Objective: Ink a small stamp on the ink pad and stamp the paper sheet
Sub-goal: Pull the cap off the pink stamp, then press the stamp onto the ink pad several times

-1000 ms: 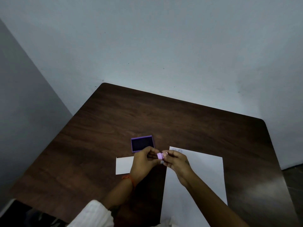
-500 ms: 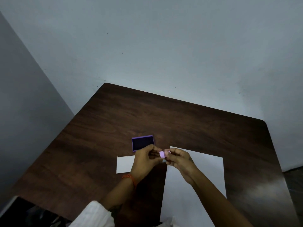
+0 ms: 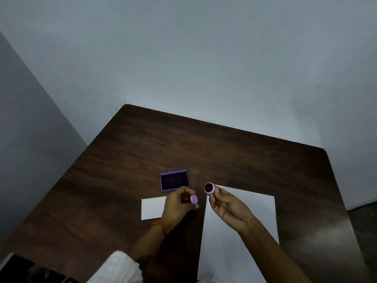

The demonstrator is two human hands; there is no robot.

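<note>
Since half a second ago, our hands have parted: the cap and the stamp that we held pressed together between them are now separate.

From the head view, our left hand (image 3: 177,203) hovers low over the worktop (image 3: 126,160), its fingers (image 3: 185,189) pinched closed around the small lilac cap (image 3: 194,199). Our right hand (image 3: 228,207) is raised above the top left corner of the paper sheet (image 3: 240,252), fingers closed lightly on the small stamp (image 3: 209,188), whose dark reddish face is turned up toward the camera. The open purple ink pad (image 3: 175,180) lies on the worktop just beyond our left hand, apart from both hands. A smaller white card (image 3: 152,208) lies partly under our left hand, beside the sheet.
</note>
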